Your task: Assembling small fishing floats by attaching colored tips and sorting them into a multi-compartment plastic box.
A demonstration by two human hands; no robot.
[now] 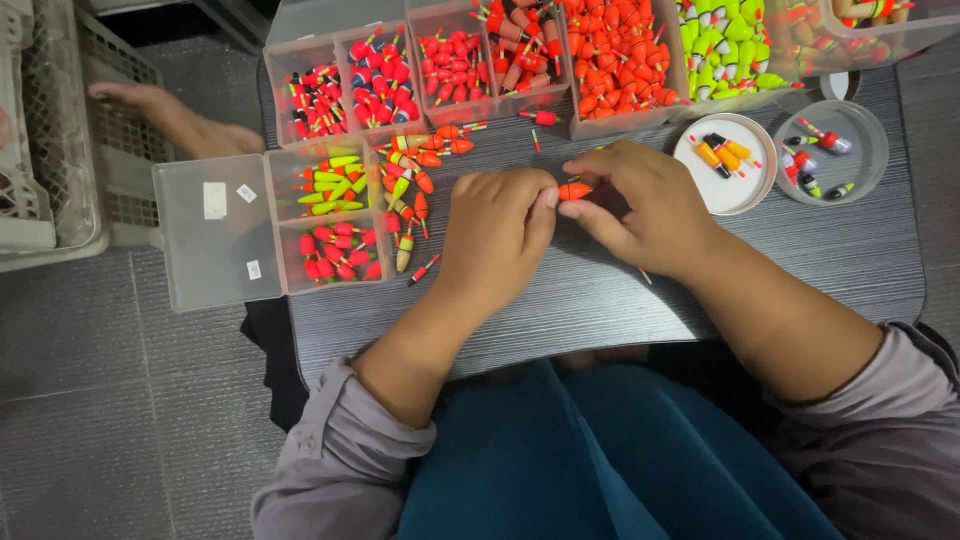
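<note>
My left hand and my right hand meet over the middle of a dark grey table. Between their fingertips sits a small orange fishing float, pinched by both hands. A loose heap of orange, yellow and green floats lies just left of my left hand. Left of that heap stands a small clear compartment box with its lid open, holding green-yellow and red floats.
Clear bins of red, orange and green floats line the far edge. A round white lid and a clear round cup with a few floats sit at right. Another person's bare foot rests by a grey crate at left.
</note>
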